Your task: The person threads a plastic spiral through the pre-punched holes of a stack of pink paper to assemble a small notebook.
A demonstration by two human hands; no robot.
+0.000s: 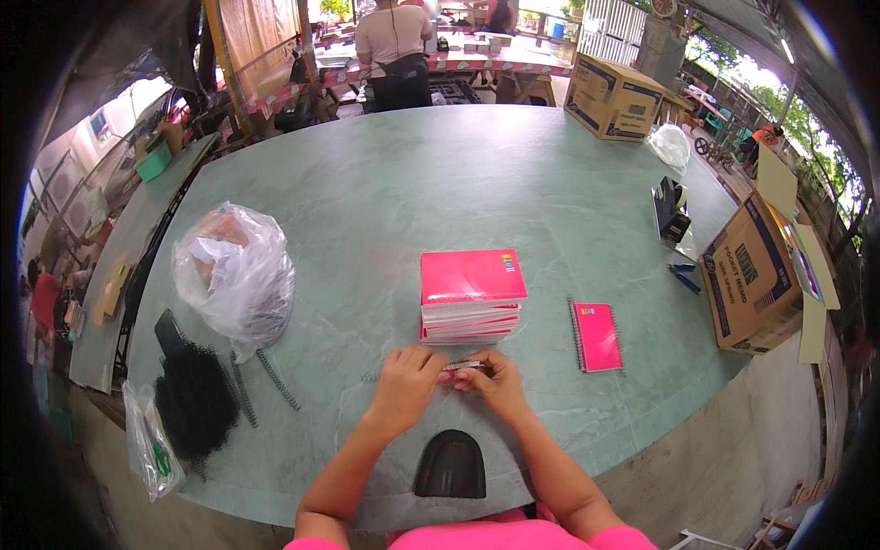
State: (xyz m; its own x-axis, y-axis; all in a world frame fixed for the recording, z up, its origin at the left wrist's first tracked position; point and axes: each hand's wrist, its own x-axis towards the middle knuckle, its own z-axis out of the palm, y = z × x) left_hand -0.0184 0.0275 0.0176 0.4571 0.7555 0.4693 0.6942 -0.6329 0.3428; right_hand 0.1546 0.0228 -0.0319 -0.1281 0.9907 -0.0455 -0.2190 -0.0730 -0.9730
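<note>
My left hand (406, 379) and my right hand (493, 380) meet just above the near edge of the pale green table (440, 174). Together they pinch a thin metal spiral coil (464, 366) with a sliver of pink under the fingers. Right behind my hands stands a stack of pink notebooks (470, 295). A single pink spiral-bound notebook (596, 336) lies flat to the right of the stack. Loose spiral coils (275, 378) lie to the left of my left hand.
A clear plastic bag (235, 272) with paper sits at left, a heap of black coils (192, 401) beside it. A black curved object (449, 464) lies near my body. Cardboard boxes (753, 275) (612, 96), a tape dispenser (670, 212) and blue pens (682, 275) stand right. A person (396, 50) works beyond the table.
</note>
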